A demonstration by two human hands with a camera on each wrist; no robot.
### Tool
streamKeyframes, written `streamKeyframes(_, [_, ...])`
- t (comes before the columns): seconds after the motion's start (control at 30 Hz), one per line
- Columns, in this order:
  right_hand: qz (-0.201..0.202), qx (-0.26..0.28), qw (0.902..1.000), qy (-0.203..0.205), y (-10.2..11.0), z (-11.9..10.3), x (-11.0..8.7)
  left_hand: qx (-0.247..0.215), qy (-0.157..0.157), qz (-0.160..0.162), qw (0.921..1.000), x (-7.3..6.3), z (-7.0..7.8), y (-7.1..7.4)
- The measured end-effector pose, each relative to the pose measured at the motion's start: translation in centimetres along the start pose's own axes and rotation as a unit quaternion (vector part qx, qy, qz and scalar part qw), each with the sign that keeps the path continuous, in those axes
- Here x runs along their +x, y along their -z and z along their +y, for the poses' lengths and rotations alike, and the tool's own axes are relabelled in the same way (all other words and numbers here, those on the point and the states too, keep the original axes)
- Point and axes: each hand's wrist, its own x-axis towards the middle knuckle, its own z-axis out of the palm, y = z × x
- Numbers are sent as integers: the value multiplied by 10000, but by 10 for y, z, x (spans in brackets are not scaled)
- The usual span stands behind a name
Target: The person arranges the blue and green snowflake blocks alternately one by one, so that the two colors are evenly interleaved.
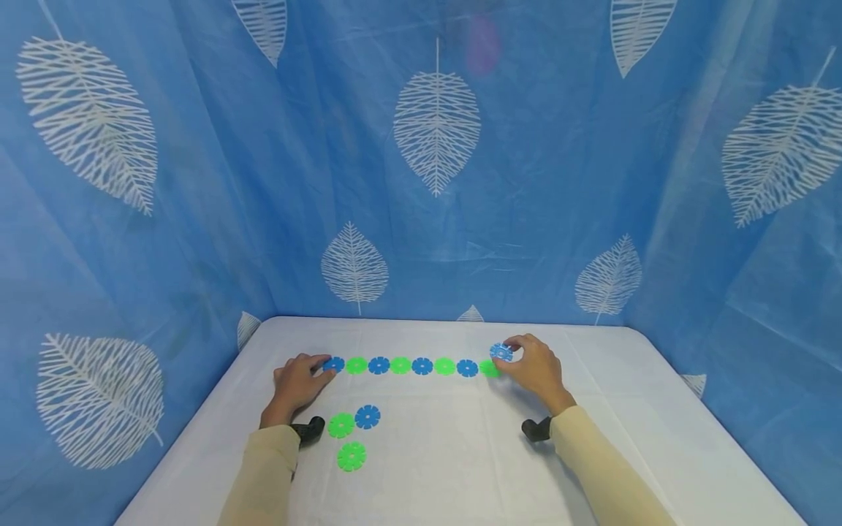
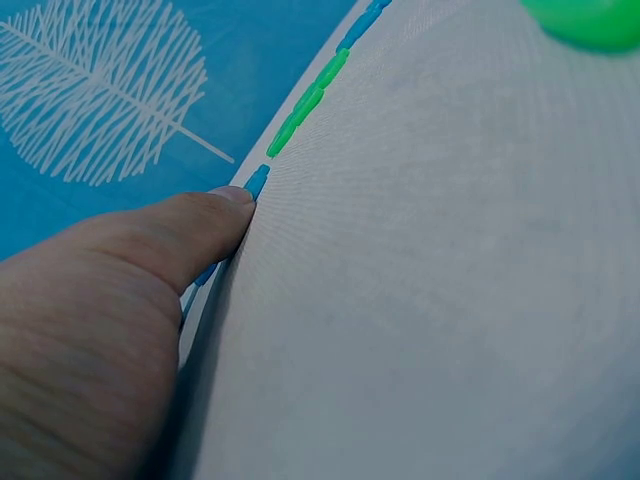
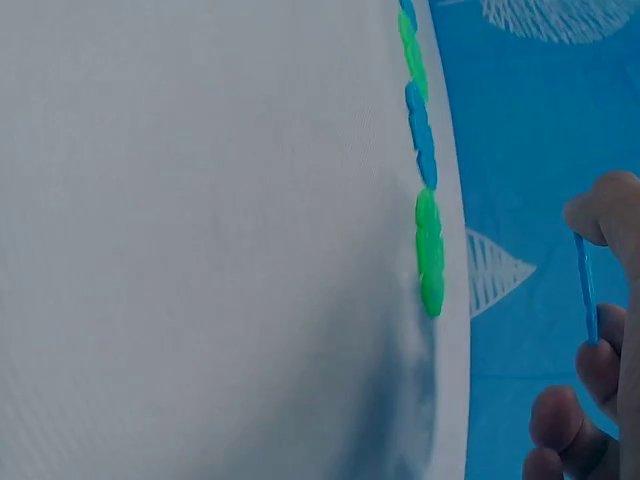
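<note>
A row of notched plastic discs, blue and green by turns, runs across the far part of the white table. At its left end my left hand (image 1: 297, 381) holds the blue disc (image 1: 334, 364) between thumb and fingers. The left wrist view shows the thumb against that disc's edge, with the other fingertips hidden. Above the table, my right hand (image 1: 538, 371) pinches another blue disc (image 1: 501, 352) by its rim, and the right wrist view shows it edge-on. Just below lies the row's rightmost green disc (image 1: 490, 368), partly covered in the head view.
Two loose green discs, one (image 1: 341, 425) higher and one (image 1: 351, 456) lower, lie with a loose blue disc (image 1: 367, 416) nearer me, right of the left forearm. The white table (image 1: 447, 453) meets a blue curtain (image 1: 434, 248) with white leaf prints at the back and sides.
</note>
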Motion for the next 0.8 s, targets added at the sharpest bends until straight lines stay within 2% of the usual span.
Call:
streamKeyframes(0.17, [-217, 26, 9990, -389, 0, 11, 1, -30, -15, 23, 10000, -1, 2, 1])
streamKeyframes(0.57, [-712, -10, 9950, -704, -4, 28, -4, -33, 32, 24, 10000, -2, 3, 0])
streamKeyframes(0.8, [-875, -86, 9937, -698, -7, 31, -3, -32, 24, -2, 10000, -2, 3, 0])
